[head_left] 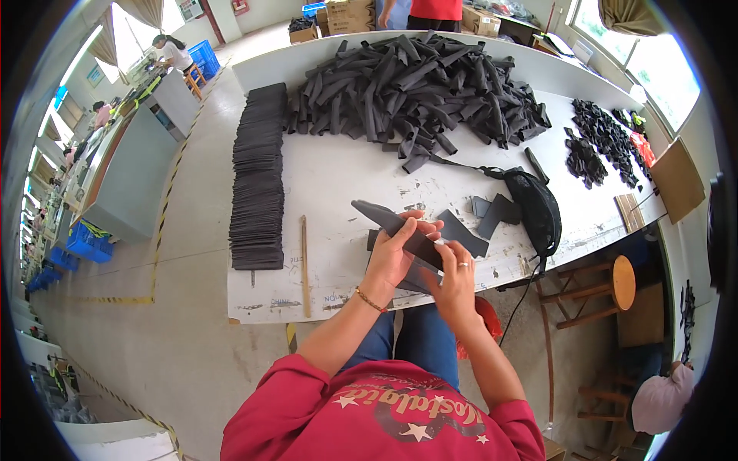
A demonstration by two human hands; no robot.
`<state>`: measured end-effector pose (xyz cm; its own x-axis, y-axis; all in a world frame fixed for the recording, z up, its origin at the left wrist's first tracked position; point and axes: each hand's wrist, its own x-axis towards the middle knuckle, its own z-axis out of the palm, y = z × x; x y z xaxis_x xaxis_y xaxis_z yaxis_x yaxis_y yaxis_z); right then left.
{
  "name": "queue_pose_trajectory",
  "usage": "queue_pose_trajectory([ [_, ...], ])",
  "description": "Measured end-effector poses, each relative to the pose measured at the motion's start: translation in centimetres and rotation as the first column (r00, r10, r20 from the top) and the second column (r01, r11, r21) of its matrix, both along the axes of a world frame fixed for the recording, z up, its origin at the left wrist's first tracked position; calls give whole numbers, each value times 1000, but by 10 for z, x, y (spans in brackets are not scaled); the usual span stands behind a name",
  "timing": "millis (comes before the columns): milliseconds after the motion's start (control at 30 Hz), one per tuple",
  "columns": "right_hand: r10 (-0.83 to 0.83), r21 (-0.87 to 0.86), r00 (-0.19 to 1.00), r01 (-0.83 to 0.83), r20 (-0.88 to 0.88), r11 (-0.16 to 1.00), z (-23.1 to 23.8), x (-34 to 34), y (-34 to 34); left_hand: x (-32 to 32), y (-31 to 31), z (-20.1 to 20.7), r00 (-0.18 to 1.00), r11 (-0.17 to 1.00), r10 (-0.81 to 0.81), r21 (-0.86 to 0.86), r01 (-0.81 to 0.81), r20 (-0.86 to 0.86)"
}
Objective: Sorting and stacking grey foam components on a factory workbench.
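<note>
Two hands [390, 260] near each other

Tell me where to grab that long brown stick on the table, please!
Best pinch the brown stick around its middle, probably from above, thumb and finger on its long sides. It's thin and lies flat, with bare table on both sides, even toward the black stack. The left hand is nearer, but it's holding a black piece.

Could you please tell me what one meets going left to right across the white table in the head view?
Long black stack → tan stick → left hand → right hand → black bag body → small black pieces.
</note>
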<state>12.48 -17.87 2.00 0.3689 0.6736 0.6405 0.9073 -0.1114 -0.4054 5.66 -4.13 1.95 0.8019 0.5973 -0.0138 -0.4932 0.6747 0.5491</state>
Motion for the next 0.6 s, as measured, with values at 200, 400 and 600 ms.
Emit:
queue_pose_trajectory([
  [200, 143, -40, 983, -148, -113, 988, -11, -1, 0, 4, -14, -7, 998, 996, 29, -89, -23, 58],
  [400, 140, -129, 986, -150, -88, 980, -4, 9, -5, -4, -1, -11, 993, 993, 98, -66, -102, -61],
  [600, 224, -86, 975, -224, -8, 971, -7, 9, 3, 1, -18, -17, 999, 997, 44, -62, -43, 8],
])
